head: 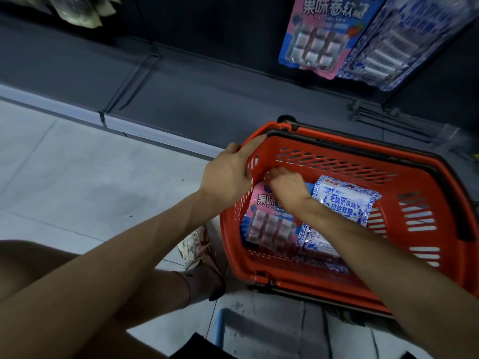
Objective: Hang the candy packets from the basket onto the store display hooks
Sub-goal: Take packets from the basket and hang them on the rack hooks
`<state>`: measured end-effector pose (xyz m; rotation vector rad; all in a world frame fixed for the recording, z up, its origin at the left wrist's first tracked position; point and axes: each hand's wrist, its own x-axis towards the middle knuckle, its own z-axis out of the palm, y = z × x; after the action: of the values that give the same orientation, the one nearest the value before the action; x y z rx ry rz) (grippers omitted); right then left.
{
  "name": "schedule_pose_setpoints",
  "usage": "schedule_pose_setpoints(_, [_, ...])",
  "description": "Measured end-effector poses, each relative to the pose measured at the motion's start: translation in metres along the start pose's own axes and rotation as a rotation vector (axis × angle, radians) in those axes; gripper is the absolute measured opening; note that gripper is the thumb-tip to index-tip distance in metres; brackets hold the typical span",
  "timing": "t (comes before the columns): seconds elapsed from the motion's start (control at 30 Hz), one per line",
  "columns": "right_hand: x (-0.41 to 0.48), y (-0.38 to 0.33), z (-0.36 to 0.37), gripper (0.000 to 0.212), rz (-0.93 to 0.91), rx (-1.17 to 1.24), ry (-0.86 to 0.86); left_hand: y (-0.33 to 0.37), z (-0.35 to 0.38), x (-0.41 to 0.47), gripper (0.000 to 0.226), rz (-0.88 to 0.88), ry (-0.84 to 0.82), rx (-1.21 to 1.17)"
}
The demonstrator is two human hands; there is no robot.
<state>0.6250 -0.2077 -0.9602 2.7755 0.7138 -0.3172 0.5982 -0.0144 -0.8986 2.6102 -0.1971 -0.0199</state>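
Observation:
An orange basket stands on the floor at the right, below the display. My left hand grips its near left rim, fingers curled over the edge. My right hand reaches inside and pinches the top edge of a pink and blue candy packet lying on the basket's bottom. A white and blue patterned packet lies beside it, with another of the same pattern under my right forearm. Up on the display hang a pink packet and a patterned packet.
A dark shelf base with a pale price strip runs along the floor. Bare hooks stick out at the left. My foot in a patterned shoe is beside the basket. More packets hang at the top left.

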Motion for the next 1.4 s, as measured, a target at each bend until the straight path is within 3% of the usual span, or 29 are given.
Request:
schedule_pose_setpoints(0.13, [-0.030, 0.016, -0.012, 0.039, 0.018, 0.082, 0.051, 0.000, 0.001, 0.002, 0.075, 0.015, 0.001, -0.006])
schedule_pose_setpoints(0.3, [-0.056, 0.036, -0.022, 0.063, -0.087, 0.074, 0.219, 0.002, 0.003, 0.005, 0.081, 0.015, -0.015, 0.027])
schedule_pose_setpoints(0.4, [-0.060, 0.040, -0.037, 0.043, -0.101, 0.072, 0.350, 0.003, 0.002, 0.005, 0.080, 0.024, -0.024, 0.059])
schedule_pose_setpoints(0.57, [-0.077, 0.047, -0.075, 0.055, -0.005, 0.185, 0.447, 0.013, -0.001, 0.004, 0.074, 0.132, 0.063, 0.291])
schedule_pose_setpoints(0.77, [-0.106, 0.066, -0.119, 0.030, 0.025, 0.301, 0.564, 0.027, -0.015, 0.004, 0.074, 0.381, 0.118, 0.387])
schedule_pose_setpoints(0.87, [-0.119, 0.077, -0.137, 0.025, 0.056, 0.363, 0.580, 0.048, -0.025, -0.004, 0.080, 0.408, 0.077, 0.295])
schedule_pose_setpoints(1.07, [-0.147, 0.099, -0.174, 0.020, 0.105, 0.570, 0.688, 0.106, -0.033, -0.010, 0.079, 0.212, -0.038, -0.250])
schedule_pose_setpoints(1.13, [-0.156, 0.105, -0.182, 0.016, 0.100, 0.646, 0.736, 0.117, -0.031, -0.009, 0.064, 0.126, -0.095, -0.371])
schedule_pose_setpoints(1.23, [-0.167, 0.113, -0.181, 0.010, 0.108, 0.806, 0.769, 0.128, -0.023, -0.008, 0.023, 0.050, -0.155, -0.459])
schedule_pose_setpoints(1.4, [-0.175, 0.138, -0.176, 0.011, 0.271, 1.089, 0.728, 0.146, -0.014, -0.011, 0.015, 0.016, -0.169, -0.559])
